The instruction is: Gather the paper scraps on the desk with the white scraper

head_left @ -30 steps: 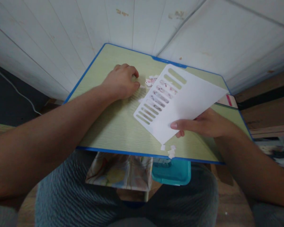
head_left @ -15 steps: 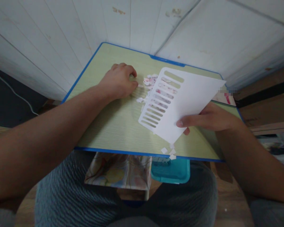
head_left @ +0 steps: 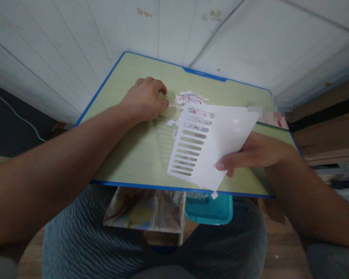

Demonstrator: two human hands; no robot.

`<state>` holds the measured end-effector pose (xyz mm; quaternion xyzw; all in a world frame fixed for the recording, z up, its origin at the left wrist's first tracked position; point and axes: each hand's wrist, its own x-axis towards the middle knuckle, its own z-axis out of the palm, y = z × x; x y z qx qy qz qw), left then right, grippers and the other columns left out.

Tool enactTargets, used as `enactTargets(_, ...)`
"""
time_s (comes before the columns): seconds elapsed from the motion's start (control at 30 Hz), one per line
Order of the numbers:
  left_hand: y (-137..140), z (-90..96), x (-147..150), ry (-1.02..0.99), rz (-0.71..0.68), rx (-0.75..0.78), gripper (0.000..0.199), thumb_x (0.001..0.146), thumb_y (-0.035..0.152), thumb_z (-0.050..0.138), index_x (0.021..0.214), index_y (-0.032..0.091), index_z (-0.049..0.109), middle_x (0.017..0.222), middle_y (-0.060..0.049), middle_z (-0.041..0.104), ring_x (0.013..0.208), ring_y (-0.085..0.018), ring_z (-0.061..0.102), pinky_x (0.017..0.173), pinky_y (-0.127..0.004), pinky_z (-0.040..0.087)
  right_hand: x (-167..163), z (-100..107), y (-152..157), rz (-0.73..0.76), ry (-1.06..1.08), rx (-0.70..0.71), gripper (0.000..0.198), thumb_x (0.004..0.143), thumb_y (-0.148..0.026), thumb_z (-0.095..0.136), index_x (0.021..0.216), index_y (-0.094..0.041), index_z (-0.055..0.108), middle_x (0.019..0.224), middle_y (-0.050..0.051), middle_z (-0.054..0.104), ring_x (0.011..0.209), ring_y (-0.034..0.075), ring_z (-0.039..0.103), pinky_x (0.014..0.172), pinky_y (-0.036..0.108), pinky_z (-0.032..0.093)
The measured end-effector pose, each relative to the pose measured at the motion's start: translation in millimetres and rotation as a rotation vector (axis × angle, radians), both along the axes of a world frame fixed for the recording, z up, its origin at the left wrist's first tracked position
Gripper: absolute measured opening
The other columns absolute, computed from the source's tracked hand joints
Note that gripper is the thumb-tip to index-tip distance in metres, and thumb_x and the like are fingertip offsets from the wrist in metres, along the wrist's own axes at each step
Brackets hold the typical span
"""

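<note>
Blue-edged table (head_left: 128, 155): your right hand (head_left: 258, 152) grips the slotted white sheet (head_left: 225, 130), thumb above, fingers beneath, slots leftward; your left hand (head_left: 147, 99), loosely curled, thumb and forefinger parted, rests beside paper scraps (head_left: 190, 97).

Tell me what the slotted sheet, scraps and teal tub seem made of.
Slotted sheet: probably smooth plastic, faintly glossy, given its soft highlight; stiff card is possible. Scraps: likely paper, since they look thin, small and partly printed; finish unclear. Teal tub: apparently smooth molded plastic, with rounded corners.
</note>
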<state>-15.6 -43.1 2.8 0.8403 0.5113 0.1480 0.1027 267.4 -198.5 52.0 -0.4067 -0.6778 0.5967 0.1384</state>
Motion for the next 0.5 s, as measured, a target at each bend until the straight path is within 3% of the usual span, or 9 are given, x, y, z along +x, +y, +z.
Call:
enactTargets(0.13,3.1,-3.4,-1.8,-0.028,-0.017,0.022,0.037,0.104,0.045,0.067,0.134,0.028,0.078,0.153,-0.013,0.074,0.145,-0.038,0.063,0.134,-0.057,0.048,-1.3,-3.5,1.2,-0.072,0.009,0.064,0.025,0.094,-0.037,0.094,0.083,-0.019,0.082,0.069,0.003,0.08,0.059,0.02,0.076,0.055,0.028,0.065)
enactTargets(0.27,0.3,-0.6,-0.4,-0.008,0.0,-0.003,0.044,0.105,0.044,0.063,0.14,0.022,0.077,0.157,-0.017,0.071,0.148,-0.039,0.061,0.135,-0.054,0.046,-5.9,-7.6,2.3,-0.115,0.035,0.112,0.023,0.097,-0.035,0.09,0.082,-0.02,0.081,0.071,0.002,0.08,0.061,0.018,0.075,0.058,0.027,0.064)
enactTargets(0.5,1.1,-1.4,-0.4,-0.028,-0.009,0.01,0.041,0.104,0.047,0.065,0.136,0.025,0.078,0.156,-0.015,0.072,0.147,-0.039,0.062,0.136,-0.055,0.046,-6.1,-5.8,-1.5,-0.044,-0.016,0.028,0.026,0.093,-0.04,0.096,0.082,-0.02,0.084,0.07,0.003,0.081,0.057,0.02,0.076,0.053,0.028,0.063)
